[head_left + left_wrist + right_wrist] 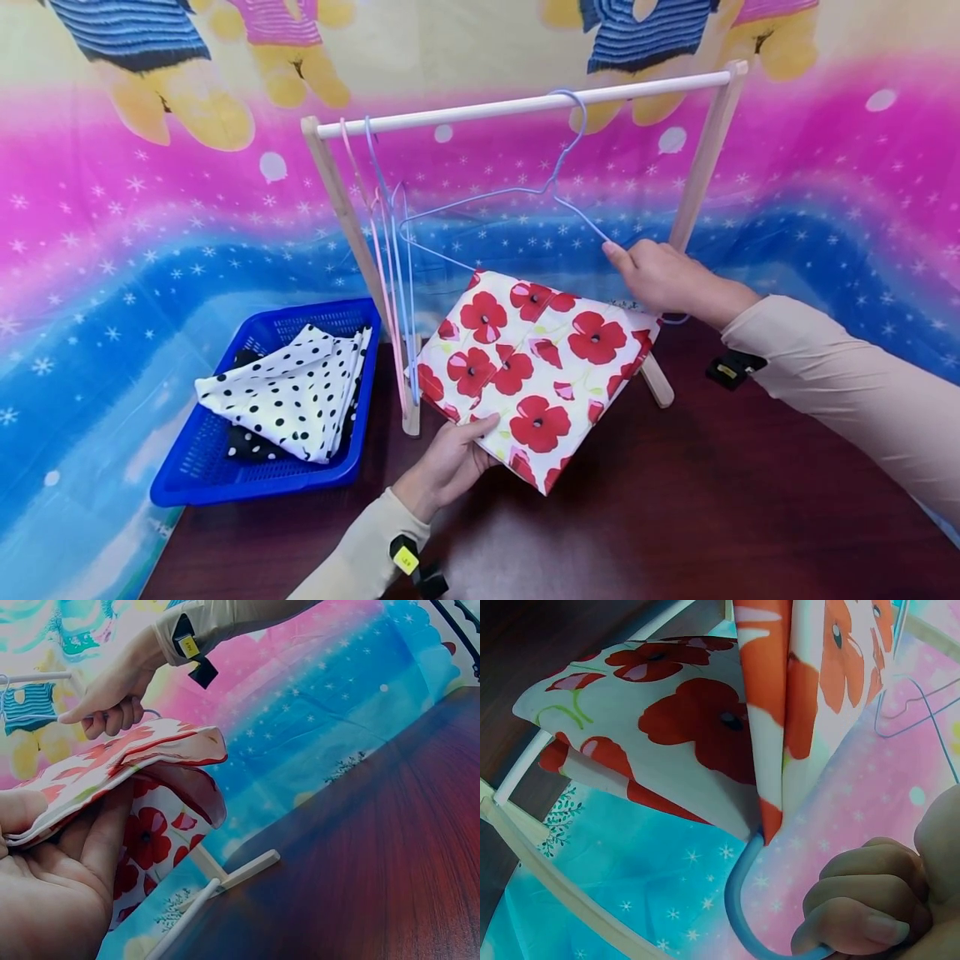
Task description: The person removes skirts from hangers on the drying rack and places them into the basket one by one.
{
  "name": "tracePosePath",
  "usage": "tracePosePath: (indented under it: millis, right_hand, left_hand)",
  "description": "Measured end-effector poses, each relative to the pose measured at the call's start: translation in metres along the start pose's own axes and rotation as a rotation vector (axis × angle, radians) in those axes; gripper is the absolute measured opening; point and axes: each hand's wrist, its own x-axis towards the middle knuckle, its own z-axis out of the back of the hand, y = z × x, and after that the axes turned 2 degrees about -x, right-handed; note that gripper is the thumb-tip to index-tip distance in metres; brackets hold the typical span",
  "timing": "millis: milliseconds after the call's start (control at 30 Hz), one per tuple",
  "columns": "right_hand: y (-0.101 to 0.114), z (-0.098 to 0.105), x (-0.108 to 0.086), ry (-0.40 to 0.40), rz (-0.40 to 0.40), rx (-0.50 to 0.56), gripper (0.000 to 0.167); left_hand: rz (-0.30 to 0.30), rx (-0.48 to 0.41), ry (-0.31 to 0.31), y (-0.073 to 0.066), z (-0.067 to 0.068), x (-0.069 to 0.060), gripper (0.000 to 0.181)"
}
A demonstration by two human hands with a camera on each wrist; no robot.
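A white cloth with red poppies (536, 421), folded in layers, lies over the lower bar of a blue wire hanger (480, 198). The hanger's hook sits on the rack's white rod. My left hand (450, 467) pinches the near lower edge of the cloth, thumb on top and fingers beneath, as the left wrist view also shows. My right hand (678, 279) grips the hanger's right shoulder. From the right wrist view, the hanger's blue bend (739, 900) enters the cloth's fold beside the curled fingers (862, 892). The lower bar is mostly hidden by cloth.
The rack has a white rod (465, 112) and wooden posts (701, 158). Several pink and blue hangers (393, 275) hang at its left end. Left of it, a blue basket (168, 467) holds a white cloth with black dots (288, 400) above a black dotted one (251, 446).
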Motion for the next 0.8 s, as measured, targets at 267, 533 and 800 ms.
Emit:
tracePosePath:
  millis: [267,533,800]
  right_hand:
    - [0.0,0.001,-0.001,-0.002,-0.004,-0.003,0.071]
    - [-0.001,0.001,-0.001,-0.006,-0.003,-0.019,0.074]
    - [-0.001,0.002,-0.001,0.0,-0.002,-0.014,0.071]
  left_hand:
    - [-0.006,0.0,0.0,0.001,0.002,-0.004,0.043]
    - [-0.019,0.005,0.01,-0.001,0.005,-0.008,0.036]
    - [-0.031,0.005,0.008,-0.001,0.011,-0.011,0.033]
